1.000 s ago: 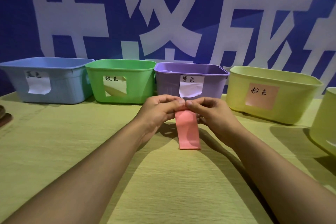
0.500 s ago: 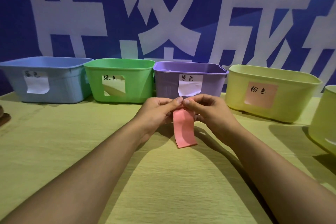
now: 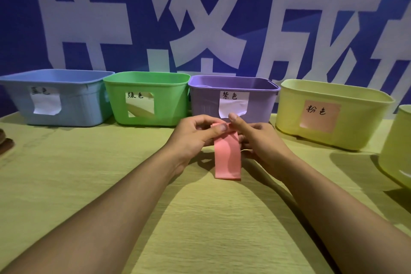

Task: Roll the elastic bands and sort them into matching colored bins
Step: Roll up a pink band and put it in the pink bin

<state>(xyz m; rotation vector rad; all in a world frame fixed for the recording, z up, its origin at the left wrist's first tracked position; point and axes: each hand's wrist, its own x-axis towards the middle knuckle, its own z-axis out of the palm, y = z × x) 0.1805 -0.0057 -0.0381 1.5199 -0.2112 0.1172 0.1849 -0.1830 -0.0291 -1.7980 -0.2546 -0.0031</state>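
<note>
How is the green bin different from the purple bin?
The green bin has a rectangular opening in its front wall under its label; the purple bin has a solid front with a white paper label. The green bin stands left of the purple bin. Both are open-topped with handwritten labels.

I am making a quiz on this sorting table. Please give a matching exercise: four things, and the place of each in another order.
Things:
1. blue plastic bin
2. green plastic bin
3. purple plastic bin
4. pink flat elastic band

Places:
A. between two other bins, right of green
B. far left of the row
C. held in both hands
D. second from left

Pairs: 1-B, 2-D, 3-A, 4-C
</note>
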